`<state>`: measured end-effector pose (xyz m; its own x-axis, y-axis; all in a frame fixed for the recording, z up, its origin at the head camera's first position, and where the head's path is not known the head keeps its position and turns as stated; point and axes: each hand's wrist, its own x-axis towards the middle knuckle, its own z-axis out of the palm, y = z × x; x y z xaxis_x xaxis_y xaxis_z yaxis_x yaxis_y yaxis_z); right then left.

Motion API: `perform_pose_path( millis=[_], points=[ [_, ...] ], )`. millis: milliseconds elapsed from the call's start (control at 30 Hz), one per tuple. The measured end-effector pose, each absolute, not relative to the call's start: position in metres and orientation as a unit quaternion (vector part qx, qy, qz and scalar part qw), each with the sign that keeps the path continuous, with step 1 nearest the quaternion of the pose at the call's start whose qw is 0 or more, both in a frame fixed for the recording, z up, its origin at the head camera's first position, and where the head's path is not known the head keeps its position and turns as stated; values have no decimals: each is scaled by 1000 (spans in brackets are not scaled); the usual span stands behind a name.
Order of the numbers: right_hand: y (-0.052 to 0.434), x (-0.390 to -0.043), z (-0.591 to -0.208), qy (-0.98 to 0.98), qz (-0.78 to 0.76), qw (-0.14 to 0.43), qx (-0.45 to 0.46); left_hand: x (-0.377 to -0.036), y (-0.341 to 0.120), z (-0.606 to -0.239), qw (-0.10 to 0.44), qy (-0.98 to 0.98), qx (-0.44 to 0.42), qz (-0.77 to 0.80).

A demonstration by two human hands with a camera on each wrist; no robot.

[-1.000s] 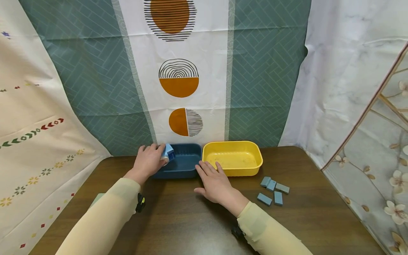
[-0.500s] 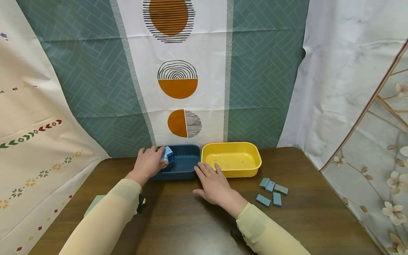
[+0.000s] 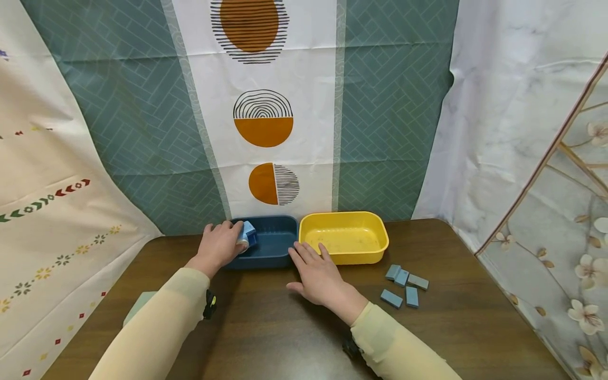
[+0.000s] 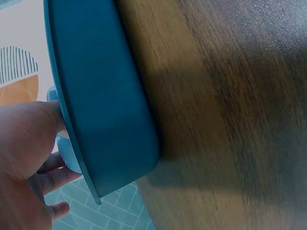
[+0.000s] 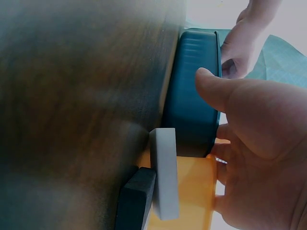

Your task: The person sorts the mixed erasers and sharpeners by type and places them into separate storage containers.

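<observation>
My left hand reaches over the left end of a dark blue plastic bin and grips a light blue, boxy object with a pale round part. Fingers cover much of it, so its exact kind is unclear. In the left wrist view, the thumb and fingers of the left hand curl around it at the bin's rim. My right hand lies with fingers extended where the blue bin meets a yellow bin. From the right wrist view, the right hand has its fingertips at the two rims, holding nothing.
Several small blue-grey blocks lie on the brown wooden table, right of the yellow bin. A pale green flat thing is partly under the left forearm. Patterned cloth hangs behind the bins.
My left hand has lowered the light blue object slightly into the blue bin's left end. The right hand stays at the bins' rims. The head view has shifted a little.
</observation>
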<state>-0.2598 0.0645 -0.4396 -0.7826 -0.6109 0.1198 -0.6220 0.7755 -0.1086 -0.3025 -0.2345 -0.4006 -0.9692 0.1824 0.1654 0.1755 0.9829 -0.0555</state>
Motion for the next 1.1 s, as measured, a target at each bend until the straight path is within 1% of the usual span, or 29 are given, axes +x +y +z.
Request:
perform_pose_path(
  millis=[700,967,1100],
  points=[
    [64,-261,-441,-942,69,36,327,-304,-235,-404,85,-992,-88,17],
    [63,-260,-439,-941,72,36,328,-303,-231,-402,65,-994,-80,23],
    [64,-260,-439,-942,72,34,326,-305,-228,-399,66,-994,-77,27]
  ],
)
